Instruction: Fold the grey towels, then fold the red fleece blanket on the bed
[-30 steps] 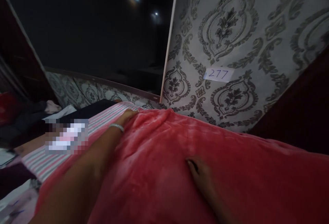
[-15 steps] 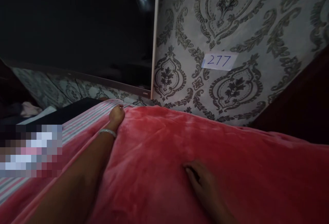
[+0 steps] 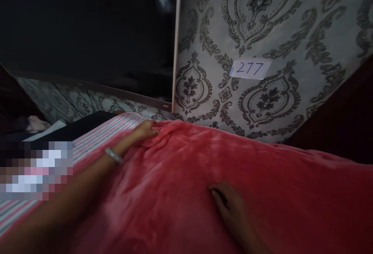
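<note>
A plush red blanket (image 3: 186, 168) is spread over a surface in front of me. My left hand (image 3: 145, 129), with a bracelet (image 3: 114, 155) at the wrist, reaches to its far left edge. The fingers are closed on the blanket there, and folds bunch up beside them. My right hand (image 3: 230, 199) rests low on the middle of the blanket. Its thumb stands a little apart from the fingers, and nothing shows in it; the fingertips are partly hidden. Beneath the blanket's left edge, a pink, white and grey striped sheet (image 3: 106, 129) shows.
A large dark screen (image 3: 87, 32) stands behind the far left edge. Patterned wallpaper (image 3: 198, 87) carries a paper label (image 3: 250, 69) marked 277. A dark panel (image 3: 344, 122) rises at the right. Left of the sheet lies a black flat surface (image 3: 78, 124); a blurred patch covers part of that side.
The view has swung left. My left hand drew back toward the sheet, smoothing the blanket, then moved right, bunching the cloth at its edge. My right hand stays on the blanket.
</note>
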The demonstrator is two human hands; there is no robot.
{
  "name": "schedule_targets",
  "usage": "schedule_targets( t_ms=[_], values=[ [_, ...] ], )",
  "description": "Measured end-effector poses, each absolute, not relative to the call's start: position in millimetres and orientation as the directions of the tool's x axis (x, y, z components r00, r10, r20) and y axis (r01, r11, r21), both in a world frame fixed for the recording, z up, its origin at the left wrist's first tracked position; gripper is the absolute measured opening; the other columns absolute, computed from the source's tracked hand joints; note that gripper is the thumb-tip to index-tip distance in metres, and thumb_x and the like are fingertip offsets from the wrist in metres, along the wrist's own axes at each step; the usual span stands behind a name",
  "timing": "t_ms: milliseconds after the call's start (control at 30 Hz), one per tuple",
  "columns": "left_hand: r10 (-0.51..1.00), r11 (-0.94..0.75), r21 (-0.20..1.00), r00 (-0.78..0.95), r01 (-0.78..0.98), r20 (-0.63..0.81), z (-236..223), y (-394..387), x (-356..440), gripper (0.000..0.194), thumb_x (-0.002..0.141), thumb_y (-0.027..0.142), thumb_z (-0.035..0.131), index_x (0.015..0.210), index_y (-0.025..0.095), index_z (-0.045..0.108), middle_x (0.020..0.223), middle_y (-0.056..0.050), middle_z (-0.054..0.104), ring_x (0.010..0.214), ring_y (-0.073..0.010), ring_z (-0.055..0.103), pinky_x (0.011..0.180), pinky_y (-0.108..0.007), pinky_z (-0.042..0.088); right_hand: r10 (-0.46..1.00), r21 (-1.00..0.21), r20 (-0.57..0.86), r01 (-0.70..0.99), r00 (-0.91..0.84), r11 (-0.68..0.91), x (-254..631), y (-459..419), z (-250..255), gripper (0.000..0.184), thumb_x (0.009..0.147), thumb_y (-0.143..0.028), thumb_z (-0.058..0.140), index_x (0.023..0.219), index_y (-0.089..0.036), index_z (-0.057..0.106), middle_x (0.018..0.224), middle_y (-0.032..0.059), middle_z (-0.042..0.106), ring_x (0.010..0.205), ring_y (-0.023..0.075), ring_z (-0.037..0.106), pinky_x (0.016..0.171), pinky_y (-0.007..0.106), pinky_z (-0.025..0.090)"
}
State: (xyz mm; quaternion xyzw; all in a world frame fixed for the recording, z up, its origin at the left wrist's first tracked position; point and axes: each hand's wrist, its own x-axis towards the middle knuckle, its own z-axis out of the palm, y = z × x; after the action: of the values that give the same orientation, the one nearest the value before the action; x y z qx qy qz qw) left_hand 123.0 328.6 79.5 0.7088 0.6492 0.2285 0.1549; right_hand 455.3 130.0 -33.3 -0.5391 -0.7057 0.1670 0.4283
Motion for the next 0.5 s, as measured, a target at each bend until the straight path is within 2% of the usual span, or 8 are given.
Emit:
schedule_targets(
  t_ms=[67,167,233,300,400,500],
  values=[
    [0.96,-0.279,0.472,0.232,0.836,0.158,76,297,135,0.039,0.073,0.031,0.068,0.112,0.026,0.07,0.105,-0.004,0.072,0.095,-0.0233,0.066,0.082,-0.031,0.049,0.897,-0.677,0.437,0.631,-0.069,0.378,456,131,-32,0.031,0.093,-0.034,0.046,0.088,-0.024,0.075,0.088,0.0069,0.075,0.081,0.0222,0.071,0.073,0.035,0.057],
    [0.893,-0.449,0.417,0.408,0.79,0.188,67,258,147,0.014,0.078,0.034,0.062,0.086,0.025,0.069,0.1,-0.006,0.071,0.098,-0.0244,0.064,0.089,-0.034,0.048,0.896,-0.662,0.435,0.644,-0.086,0.384,457,132,-29,0.03,0.092,-0.033,0.047,0.088,-0.023,0.074,0.087,0.0067,0.075,0.08,0.0223,0.071,0.073,0.035,0.057],
    [0.921,-0.39,0.435,0.336,0.811,0.199,60,247,147,0.019,0.083,0.039,0.055,0.074,0.024,0.062,0.087,-0.006,0.068,0.086,-0.023,0.063,0.079,-0.034,0.048,0.898,-0.667,0.43,0.638,-0.093,0.385,457,132,-28,0.029,0.092,-0.033,0.047,0.088,-0.023,0.074,0.087,0.0067,0.076,0.08,0.0222,0.071,0.074,0.035,0.057],
    [0.968,-0.239,0.477,0.168,0.846,0.187,55,250,143,0.026,0.086,0.045,0.052,0.074,0.022,0.057,0.079,-0.005,0.066,0.075,-0.0214,0.062,0.069,-0.033,0.046,0.897,-0.673,0.434,0.63,-0.087,0.387,457,132,-28,0.03,0.092,-0.034,0.047,0.088,-0.022,0.074,0.088,0.0072,0.076,0.081,0.0225,0.072,0.075,0.036,0.057],
    [0.991,-0.04,0.5,-0.029,0.865,0.128,48,265,134,0.037,0.083,0.056,0.058,0.091,0.02,0.059,0.083,-0.006,0.068,0.076,-0.0225,0.064,0.065,-0.032,0.044,0.896,-0.674,0.437,0.629,-0.084,0.388,456,133,-29,0.03,0.092,-0.033,0.047,0.088,-0.023,0.074,0.089,0.0073,0.076,0.081,0.0227,0.071,0.074,0.036,0.057],
    [0.997,-0.003,0.462,-0.034,0.887,0.072,45,275,127,0.049,0.076,0.058,0.067,0.104,0.019,0.061,0.094,-0.009,0.071,0.088,-0.0266,0.067,0.07,-0.033,0.046,0.888,-0.679,0.454,0.616,-0.076,0.399,455,134,-33,0.03,0.091,-0.032,0.046,0.086,-0.023,0.074,0.086,0.0073,0.075,0.079,0.0224,0.071,0.073,0.036,0.057]
  ],
)
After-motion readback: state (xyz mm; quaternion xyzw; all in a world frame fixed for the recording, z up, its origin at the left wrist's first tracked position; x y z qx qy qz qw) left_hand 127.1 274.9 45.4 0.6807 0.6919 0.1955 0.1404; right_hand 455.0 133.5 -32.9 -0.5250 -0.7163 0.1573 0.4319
